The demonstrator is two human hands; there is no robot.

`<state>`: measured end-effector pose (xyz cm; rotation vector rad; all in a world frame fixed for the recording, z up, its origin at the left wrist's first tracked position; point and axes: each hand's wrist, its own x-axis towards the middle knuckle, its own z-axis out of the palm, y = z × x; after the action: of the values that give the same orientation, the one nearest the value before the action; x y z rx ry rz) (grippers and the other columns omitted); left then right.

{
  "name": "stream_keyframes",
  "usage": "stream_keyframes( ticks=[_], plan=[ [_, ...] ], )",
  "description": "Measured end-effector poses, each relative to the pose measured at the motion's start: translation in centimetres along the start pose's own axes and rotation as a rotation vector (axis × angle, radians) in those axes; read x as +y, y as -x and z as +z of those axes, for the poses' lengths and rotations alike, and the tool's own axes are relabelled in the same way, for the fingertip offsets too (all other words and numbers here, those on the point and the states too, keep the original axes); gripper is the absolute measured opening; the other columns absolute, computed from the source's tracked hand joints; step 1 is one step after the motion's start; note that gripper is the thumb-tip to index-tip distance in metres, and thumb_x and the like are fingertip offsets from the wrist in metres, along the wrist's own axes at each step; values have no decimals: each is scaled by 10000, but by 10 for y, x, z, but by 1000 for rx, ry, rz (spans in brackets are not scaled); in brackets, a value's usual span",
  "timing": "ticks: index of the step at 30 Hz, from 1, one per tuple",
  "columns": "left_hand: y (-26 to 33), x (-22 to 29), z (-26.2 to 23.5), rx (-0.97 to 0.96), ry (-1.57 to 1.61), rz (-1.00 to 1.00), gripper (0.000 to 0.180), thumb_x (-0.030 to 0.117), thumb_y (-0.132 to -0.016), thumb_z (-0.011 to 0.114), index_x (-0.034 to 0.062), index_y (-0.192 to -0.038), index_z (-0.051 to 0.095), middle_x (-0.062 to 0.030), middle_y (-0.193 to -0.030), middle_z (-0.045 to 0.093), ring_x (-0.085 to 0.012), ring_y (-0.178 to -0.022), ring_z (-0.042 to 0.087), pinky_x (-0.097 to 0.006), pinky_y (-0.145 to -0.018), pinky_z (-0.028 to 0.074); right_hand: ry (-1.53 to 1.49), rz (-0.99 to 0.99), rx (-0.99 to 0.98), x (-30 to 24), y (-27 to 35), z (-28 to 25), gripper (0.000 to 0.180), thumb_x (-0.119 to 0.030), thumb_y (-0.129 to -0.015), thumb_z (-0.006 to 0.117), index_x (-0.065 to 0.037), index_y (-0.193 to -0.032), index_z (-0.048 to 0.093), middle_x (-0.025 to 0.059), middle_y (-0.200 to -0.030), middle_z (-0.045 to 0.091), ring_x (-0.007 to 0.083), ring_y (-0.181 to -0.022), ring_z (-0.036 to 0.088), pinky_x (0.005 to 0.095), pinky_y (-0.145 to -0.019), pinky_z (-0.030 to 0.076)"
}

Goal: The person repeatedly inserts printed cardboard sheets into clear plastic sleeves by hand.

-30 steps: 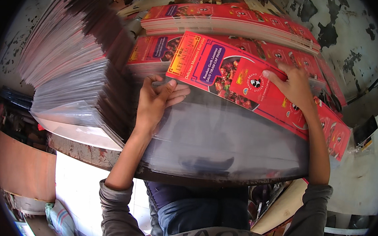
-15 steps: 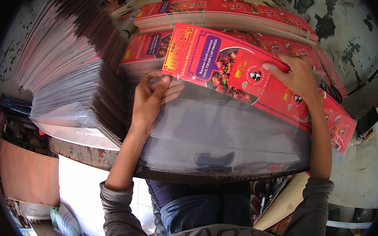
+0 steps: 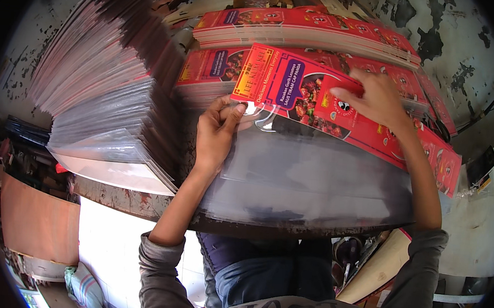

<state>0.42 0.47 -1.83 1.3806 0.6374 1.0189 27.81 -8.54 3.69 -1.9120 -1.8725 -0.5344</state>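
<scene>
A long red printed card strip (image 3: 319,110) with a food picture lies aslant over a pile of clear plastic sleeves (image 3: 307,187). Slightly blurred, my right hand (image 3: 376,103) grips the strip, thumb on its printed face and fingers at the far edge. By the strip's lower left corner, my left hand (image 3: 217,135) is closed, thumb against fingers, on the edge of a clear sleeve. That film bends up and catches the light beside my thumb. I cannot tell how much of the strip lies inside the sleeve.
A tall fanned stack of sleeved sheets (image 3: 112,110) stands at the left. Behind the strip are stacks of matching red strips (image 3: 307,29). The table's worn front edge (image 3: 123,198) runs close to my body. A peeling wall (image 3: 455,48) rises at the far right.
My left hand has closed from spread fingers to a pinch on the film, which now bulges up. The view has shifted a little. My right hand has slid leftward along the strip.
</scene>
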Motion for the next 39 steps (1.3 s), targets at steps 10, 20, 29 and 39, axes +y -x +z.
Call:
stream_keyframes(
  ticks=[10,20,29,39],
  plan=[
    [0,5,3,-24,-37,-28,259,112,-914,528,-99,-1063,515,-143,-886,654,-193,-850,657,-258,-728,531,-191,109,-97,-36,-27,22,541,-514,-716,680,-2,-887,641,173,-700,624,333,-682,624,400,-641,489],
    [2,9,2,-25,-117,-83,273,182,-925,514,-53,-1057,555,-158,-969,647,-189,-909,641,-253,-779,499,-44,31,-9,-28,-30,17,604,-505,-657,733,13,-946,623,163,-828,641,323,-762,622,393,-669,496],
    [0,8,0,-52,-51,-130,313,203,-933,500,-58,-1098,551,-164,-998,643,-194,-940,632,-255,-789,492,34,-127,198,-30,-26,11,528,-491,-664,738,-4,-821,603,134,-651,616,307,-591,607,378,-553,493],
    [-2,11,3,-36,-45,-184,307,203,-941,482,-52,-1095,557,-157,-1007,643,-178,-943,628,-251,-808,484,40,-199,251,-25,-27,10,503,-463,-671,746,0,-794,594,112,-642,611,282,-557,595,364,-517,483]
  ],
)
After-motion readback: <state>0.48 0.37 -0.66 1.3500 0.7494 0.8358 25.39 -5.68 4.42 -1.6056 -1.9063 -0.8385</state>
